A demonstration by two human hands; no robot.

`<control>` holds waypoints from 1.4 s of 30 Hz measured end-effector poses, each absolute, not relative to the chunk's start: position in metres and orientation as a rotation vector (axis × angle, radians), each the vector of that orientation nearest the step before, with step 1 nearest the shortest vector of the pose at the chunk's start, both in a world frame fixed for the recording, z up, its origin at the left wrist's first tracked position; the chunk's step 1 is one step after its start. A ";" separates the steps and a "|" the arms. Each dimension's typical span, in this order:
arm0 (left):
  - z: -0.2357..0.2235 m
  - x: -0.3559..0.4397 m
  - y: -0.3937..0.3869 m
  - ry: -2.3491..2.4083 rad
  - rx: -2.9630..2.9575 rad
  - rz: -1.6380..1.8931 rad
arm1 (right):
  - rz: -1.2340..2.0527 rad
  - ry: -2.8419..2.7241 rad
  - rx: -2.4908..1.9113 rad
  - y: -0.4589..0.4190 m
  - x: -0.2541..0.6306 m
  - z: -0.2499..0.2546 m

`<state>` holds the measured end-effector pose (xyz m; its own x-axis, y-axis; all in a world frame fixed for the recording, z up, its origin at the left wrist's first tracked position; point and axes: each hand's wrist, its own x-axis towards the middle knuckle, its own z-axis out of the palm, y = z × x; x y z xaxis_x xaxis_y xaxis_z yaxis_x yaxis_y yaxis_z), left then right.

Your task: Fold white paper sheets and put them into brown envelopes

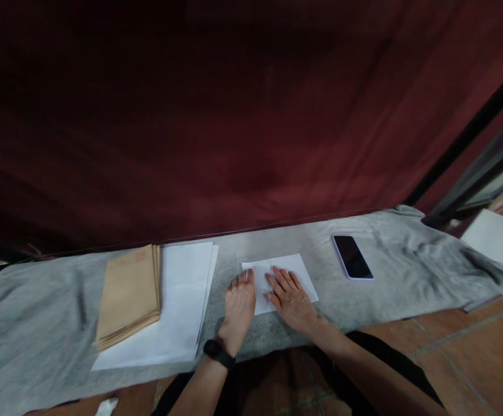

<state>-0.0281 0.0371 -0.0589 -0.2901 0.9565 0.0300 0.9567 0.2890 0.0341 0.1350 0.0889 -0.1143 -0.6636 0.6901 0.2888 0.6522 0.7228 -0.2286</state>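
Note:
A folded white sheet of paper [292,267] lies on the grey cloth-covered surface [390,271] right in front of me. My left hand [239,303], with a black band on its wrist, rests flat on the sheet's left edge, fingers stretched out. My right hand [289,296] lies flat on the middle of the sheet, fingers spread and pointing away from me. Neither hand holds anything.
To the left lies a stack of white sheets [182,300] with a pile of brown envelopes [129,294] on its left part. A dark phone [352,257] lies face up to the right. A dark red curtain [234,115] hangs behind. Another white sheet [496,238] sits far right.

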 end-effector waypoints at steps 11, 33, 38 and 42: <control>-0.059 -0.020 0.034 -2.422 -1.874 0.044 | 0.109 -2.542 -1.152 0.101 0.148 -0.115; -0.071 -0.081 0.052 -3.108 -1.526 -1.647 | 0.250 -2.281 -1.632 0.147 0.176 -0.088; -0.059 -0.085 0.045 -3.273 -1.533 -1.958 | 0.597 -2.070 -1.559 0.156 0.179 -0.088; -0.049 -0.085 0.042 -3.217 -1.354 -2.254 | 0.904 -1.805 -1.449 0.164 0.181 -0.089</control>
<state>-0.0853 0.0419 -0.0490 -0.3667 0.8461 -0.3867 -0.0747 0.3876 0.9188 0.1806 0.1642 -0.0890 -0.1823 0.9812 0.0635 0.5370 0.1534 -0.8295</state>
